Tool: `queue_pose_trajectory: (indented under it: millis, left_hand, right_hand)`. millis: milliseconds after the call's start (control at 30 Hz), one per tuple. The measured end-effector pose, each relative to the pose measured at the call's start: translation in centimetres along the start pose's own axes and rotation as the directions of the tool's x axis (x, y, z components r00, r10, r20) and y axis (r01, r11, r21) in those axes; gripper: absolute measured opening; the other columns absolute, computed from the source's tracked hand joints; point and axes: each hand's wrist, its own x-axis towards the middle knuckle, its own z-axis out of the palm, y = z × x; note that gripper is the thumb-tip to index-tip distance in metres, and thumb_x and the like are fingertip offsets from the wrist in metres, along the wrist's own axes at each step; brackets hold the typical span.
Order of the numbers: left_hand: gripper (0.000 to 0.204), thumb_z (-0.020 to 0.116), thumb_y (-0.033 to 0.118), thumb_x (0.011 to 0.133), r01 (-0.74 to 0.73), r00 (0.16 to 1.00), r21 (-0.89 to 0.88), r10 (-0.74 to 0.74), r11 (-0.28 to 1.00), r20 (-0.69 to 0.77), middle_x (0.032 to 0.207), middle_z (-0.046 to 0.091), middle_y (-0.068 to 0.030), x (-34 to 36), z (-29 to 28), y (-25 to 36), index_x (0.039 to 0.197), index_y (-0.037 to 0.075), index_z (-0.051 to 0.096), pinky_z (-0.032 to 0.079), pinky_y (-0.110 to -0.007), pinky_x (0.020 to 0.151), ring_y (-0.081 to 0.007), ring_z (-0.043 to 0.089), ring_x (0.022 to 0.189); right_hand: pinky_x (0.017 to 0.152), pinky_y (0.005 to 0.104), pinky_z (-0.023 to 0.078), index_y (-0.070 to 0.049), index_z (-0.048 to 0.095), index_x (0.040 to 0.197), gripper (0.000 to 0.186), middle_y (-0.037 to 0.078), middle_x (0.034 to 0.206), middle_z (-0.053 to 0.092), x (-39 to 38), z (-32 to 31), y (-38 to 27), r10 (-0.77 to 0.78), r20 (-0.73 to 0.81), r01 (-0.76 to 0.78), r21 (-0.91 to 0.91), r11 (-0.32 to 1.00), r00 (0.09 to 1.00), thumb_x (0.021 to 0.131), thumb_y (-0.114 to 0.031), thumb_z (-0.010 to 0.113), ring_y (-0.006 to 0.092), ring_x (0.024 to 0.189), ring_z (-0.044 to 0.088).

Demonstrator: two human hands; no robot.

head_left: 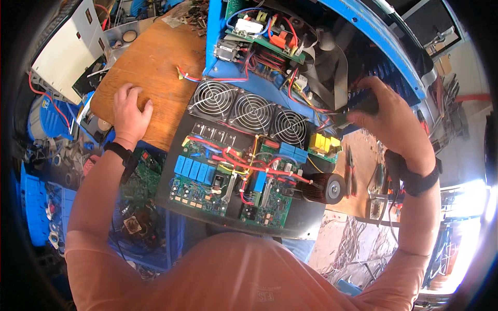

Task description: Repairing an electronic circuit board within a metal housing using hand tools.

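Observation:
My left hand [130, 115] rests on the bare wooden tabletop [150, 62], thumb apart and fingers slightly bent, holding nothing. At the right, my right hand [388, 116] curls its thumb and fingers around a dark object [363, 103] whose kind I cannot make out. That hand is beside the open blue metal housing [317, 10], which has circuit boards, wires and a wide grey band inside. Between my arms lies a black chassis [179, 199] with three fans [252, 111], green circuit boards [199, 192], blue blocks and bundled red wires. A copper-wound coil [316, 188] sits at its right edge.
Red-handled pliers [349, 173] lie right of the chassis. A small board with yellow blocks [325, 144] is next to the fans. Blue bins [150, 238] with scrap boards stand at the lower left. A white panel [67, 52] is at the upper left.

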Motion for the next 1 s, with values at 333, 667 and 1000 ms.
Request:
queue_pose_trajectory:
  millis: [333,667,1000]
  left_hand:
    - [0.036,0.072,0.019,0.081,-0.056,0.998,0.047,0.055,0.997,0.024,0.123,0.055,-0.0195,0.1,0.5,-1.0,0.112,0.004,0.062,0.040,-0.047,0.101,-0.0391,0.050,0.116]
    - [0.037,0.069,0.021,0.084,-0.056,0.998,0.072,0.053,0.996,0.043,0.128,0.053,-0.0187,0.1,0.7,-1.5,0.116,0.004,0.061,0.038,-0.047,0.103,-0.0385,0.048,0.120]
    - [0.036,0.069,0.020,0.084,-0.075,0.997,0.085,0.074,0.993,0.023,0.126,0.054,-0.0179,0.0,1.0,-2.2,0.115,0.005,0.061,0.039,-0.046,0.102,-0.0380,0.049,0.119]
  right_hand:
    - [0.077,0.0404,0.051,-0.002,0.058,0.108,0.029,0.023,0.092,0.064,0.4,0.8,1.1,-0.078,-0.063,0.074,-0.057,0.996,0.995,0.081,-0.011,0.063,0.0381,0.088,0.065]
    - [0.084,0.0362,0.050,-0.007,0.057,0.115,0.036,0.014,0.103,0.065,0.5,0.9,0.8,0.085,-0.030,-0.089,-0.181,0.979,0.996,0.081,-0.011,0.066,0.0306,0.095,0.064]
    - [0.080,0.0369,0.050,-0.005,0.059,0.114,0.034,0.016,0.103,0.064,0.1,0.7,0.5,-0.010,-0.035,0.002,-0.230,0.973,0.999,0.081,-0.012,0.065,0.0316,0.093,0.064]
